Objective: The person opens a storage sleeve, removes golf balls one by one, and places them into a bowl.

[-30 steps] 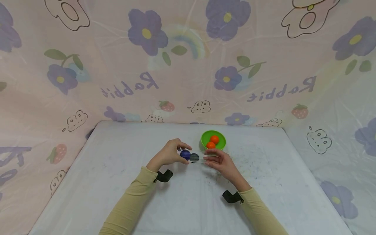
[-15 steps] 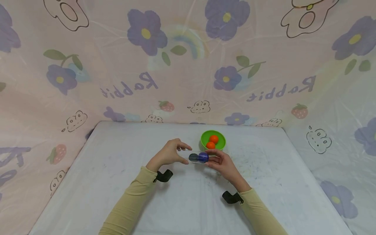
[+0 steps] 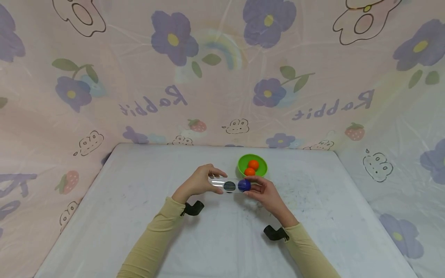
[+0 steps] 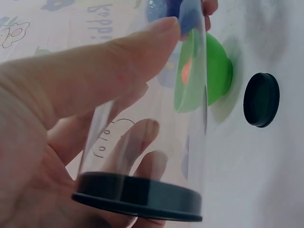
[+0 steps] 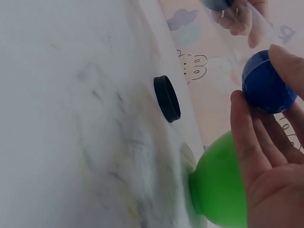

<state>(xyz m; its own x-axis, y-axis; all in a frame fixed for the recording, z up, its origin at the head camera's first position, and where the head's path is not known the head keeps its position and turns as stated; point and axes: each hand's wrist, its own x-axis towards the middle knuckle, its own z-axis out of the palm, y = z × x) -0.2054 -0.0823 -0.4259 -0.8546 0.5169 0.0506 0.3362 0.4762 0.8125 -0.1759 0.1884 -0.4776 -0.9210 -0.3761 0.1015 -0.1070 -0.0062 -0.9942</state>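
My left hand [image 3: 201,179] grips a clear tube [image 3: 219,182] held sideways above the table, thumb on the near side and fingers behind. A black cap [image 4: 137,194] covers the tube's left end, by the palm. At the other end, my right hand [image 3: 262,192] holds a blue ball [image 5: 268,81] between thumb and fingertips, right at the tube's mouth. A loose black lid [image 4: 261,99] lies on the table below; in the head view it shows through the tube.
Just behind the right hand stands a green bowl [image 3: 265,170] with two orange balls [image 3: 253,165] in it. The white table [image 3: 215,239] backs onto a printed curtain [image 3: 222,88] of flowers and rabbits. Black wrist mounts [image 3: 274,233] stick out at both cuffs.
The blue ball has travelled right along the tube, from beside the left fingers to the right fingertips. The left hand and the bowl have barely moved.
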